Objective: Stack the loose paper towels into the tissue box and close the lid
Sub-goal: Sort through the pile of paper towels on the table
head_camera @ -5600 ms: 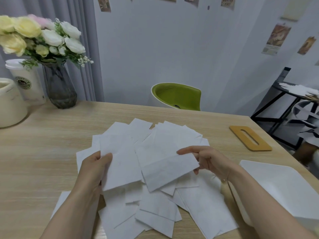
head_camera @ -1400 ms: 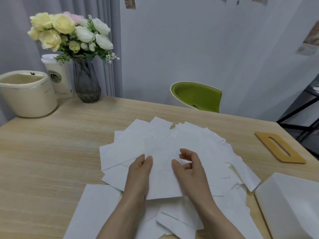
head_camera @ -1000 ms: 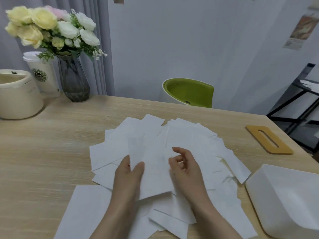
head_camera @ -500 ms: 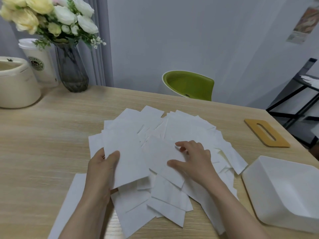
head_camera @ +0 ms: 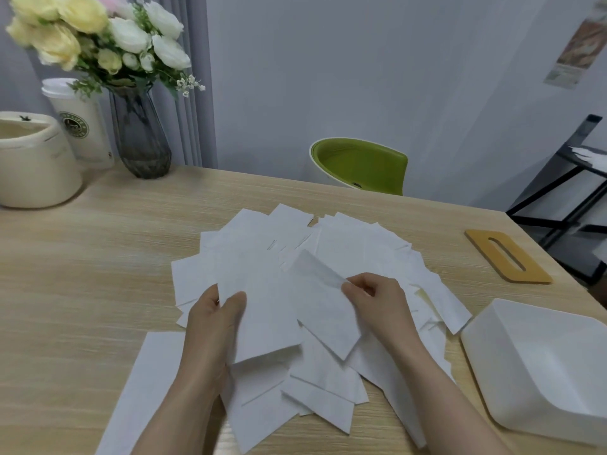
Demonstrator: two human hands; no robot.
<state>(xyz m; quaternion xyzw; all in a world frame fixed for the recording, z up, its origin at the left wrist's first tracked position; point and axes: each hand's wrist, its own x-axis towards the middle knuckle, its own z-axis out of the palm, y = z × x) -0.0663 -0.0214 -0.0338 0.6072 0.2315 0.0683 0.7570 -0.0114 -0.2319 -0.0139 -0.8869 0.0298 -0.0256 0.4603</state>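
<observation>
Several loose white paper towels (head_camera: pixel 358 244) lie fanned out in a heap on the wooden table (head_camera: pixel 82 274). My left hand (head_camera: pixel 213 320) grips one towel (head_camera: pixel 259 307) by its left edge, thumb on top, and holds it above the heap. My right hand (head_camera: pixel 377 300) pinches the upper edge of a second towel (head_camera: pixel 323 310) just to the right, lifting its corner. The white tissue box (head_camera: pixel 542 366) stands open at the right near the table's front edge. Its wooden lid (head_camera: pixel 507 256) with a slot lies flat at the far right.
At the back left stand a glass vase of flowers (head_camera: pixel 139 133), a paper coffee cup (head_camera: pixel 80 123) and a cream pot (head_camera: pixel 31 159). A green chair (head_camera: pixel 361 165) sits behind the table. A black rack (head_camera: pixel 565 192) is beyond the right edge.
My right hand went from pressing flat on a towel to pinching its top edge and lifting it. My left hand keeps hold of its towel, now a little nearer the right hand.
</observation>
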